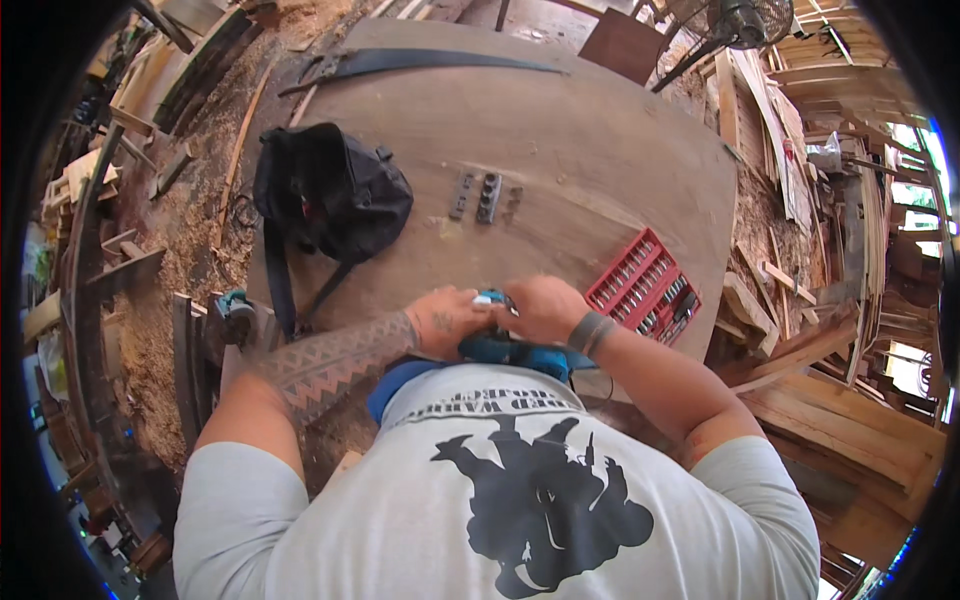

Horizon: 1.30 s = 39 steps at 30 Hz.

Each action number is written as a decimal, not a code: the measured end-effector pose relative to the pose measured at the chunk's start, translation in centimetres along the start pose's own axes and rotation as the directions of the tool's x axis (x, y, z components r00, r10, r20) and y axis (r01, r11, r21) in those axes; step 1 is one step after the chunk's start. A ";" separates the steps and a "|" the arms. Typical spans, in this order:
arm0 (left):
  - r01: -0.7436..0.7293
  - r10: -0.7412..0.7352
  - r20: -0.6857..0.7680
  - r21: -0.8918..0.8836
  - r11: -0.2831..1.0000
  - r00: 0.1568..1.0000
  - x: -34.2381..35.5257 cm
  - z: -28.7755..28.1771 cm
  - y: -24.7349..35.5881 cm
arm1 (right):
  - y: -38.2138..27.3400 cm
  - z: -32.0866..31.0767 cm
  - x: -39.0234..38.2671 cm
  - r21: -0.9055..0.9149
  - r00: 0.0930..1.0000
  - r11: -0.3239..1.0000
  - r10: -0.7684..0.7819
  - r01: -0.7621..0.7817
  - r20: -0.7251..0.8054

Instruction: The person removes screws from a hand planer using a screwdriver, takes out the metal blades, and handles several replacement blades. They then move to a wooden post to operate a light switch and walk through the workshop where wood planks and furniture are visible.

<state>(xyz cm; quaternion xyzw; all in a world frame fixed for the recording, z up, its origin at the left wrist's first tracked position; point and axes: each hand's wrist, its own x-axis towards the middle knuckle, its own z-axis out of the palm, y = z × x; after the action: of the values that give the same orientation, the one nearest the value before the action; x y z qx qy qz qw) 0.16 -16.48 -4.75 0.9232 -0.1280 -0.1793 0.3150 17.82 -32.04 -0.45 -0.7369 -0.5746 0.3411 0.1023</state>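
Close to my body, at the near side of the wooden table [560, 130], my two hands meet over a teal power tool [515, 355]. My left hand [448, 320] is closed around its upper part, where a small white and teal piece shows between the fingers. Bent fingers of my right hand [545, 308] press in from the other side; what they pinch is hidden. To the right of that hand lies an open red socket set case [598, 297] with rows of metal bits and sockets. Farther out, several small dark metal parts [488, 198] sit in short rows.
A black backpack [335, 195] slumps on the table's left, its straps trailing toward me. Across the far edge lies a long handsaw [430, 63]. Another teal tool [236, 305] is at lower left. Wood shavings and planks surround the table; a fan [750, 20] stands far right.
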 end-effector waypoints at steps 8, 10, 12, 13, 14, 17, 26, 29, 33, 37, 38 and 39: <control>-0.034 0.034 0.000 -0.053 0.998 0.999 0.0 0.5 -1.1 | -0.6 -1.8 0.7 -0.007 0.997 1.000 0.001 -0.001 0.073; -0.070 0.070 -0.005 -0.039 0.997 0.998 -0.2 0.6 -1.2 | 1.1 -0.2 1.8 -0.024 0.991 0.993 -0.111 0.113 0.076; -0.111 0.104 0.098 0.064 0.992 0.990 0.5 0.5 -1.6 | 1.0 -0.4 2.4 -0.014 0.976 0.980 -0.199 0.201 0.087; -0.107 0.081 0.219 0.109 0.988 0.972 1.1 0.4 -2.0 | 0.8 -0.6 2.8 -0.029 0.968 0.972 -0.228 0.232 0.104; -0.087 0.072 0.193 0.071 0.994 0.978 1.0 -0.3 -1.7 | 1.9 0.0 3.0 -0.037 0.970 0.975 -0.214 0.219 0.112; -0.016 0.018 0.102 -0.017 1.000 0.995 0.6 -0.1 -1.7 | 3.7 0.2 2.8 0.070 0.926 0.923 -0.374 0.377 -0.052; 0.026 -0.017 0.101 -0.088 0.996 0.995 0.4 -1.9 -0.7 | 4.0 -0.5 2.1 0.273 0.968 0.951 -0.192 0.143 0.162; 0.007 0.000 0.085 -0.081 0.997 0.996 0.5 -1.3 -0.7 | 2.9 0.0 1.6 0.175 0.982 0.981 -0.108 0.080 0.157; 0.042 -0.038 0.047 -0.082 0.996 0.998 -0.1 -1.8 0.7 | -3.4 -5.3 1.1 0.097 0.836 0.942 0.235 -0.322 0.496; -0.002 -0.001 -0.018 -0.156 0.988 1.000 0.1 -1.8 0.7 | 0.8 -1.0 1.7 -0.042 0.968 0.996 -0.072 0.084 0.239; 0.034 -0.032 0.013 -0.128 0.991 0.999 0.1 -0.4 -0.2 | 1.0 -0.5 1.6 -0.006 0.965 0.983 -0.181 0.185 0.189; -0.033 0.027 -0.044 -0.138 0.990 0.999 -0.1 -0.5 -0.2 | 1.8 -0.3 1.5 0.020 0.955 0.961 -0.275 0.275 0.114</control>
<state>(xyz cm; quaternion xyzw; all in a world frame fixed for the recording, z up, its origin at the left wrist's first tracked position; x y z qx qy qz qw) 0.34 -16.00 -4.48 0.9007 -0.1226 -0.1636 0.3835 19.58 -31.13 -1.81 -0.6286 -0.6757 0.3668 0.1169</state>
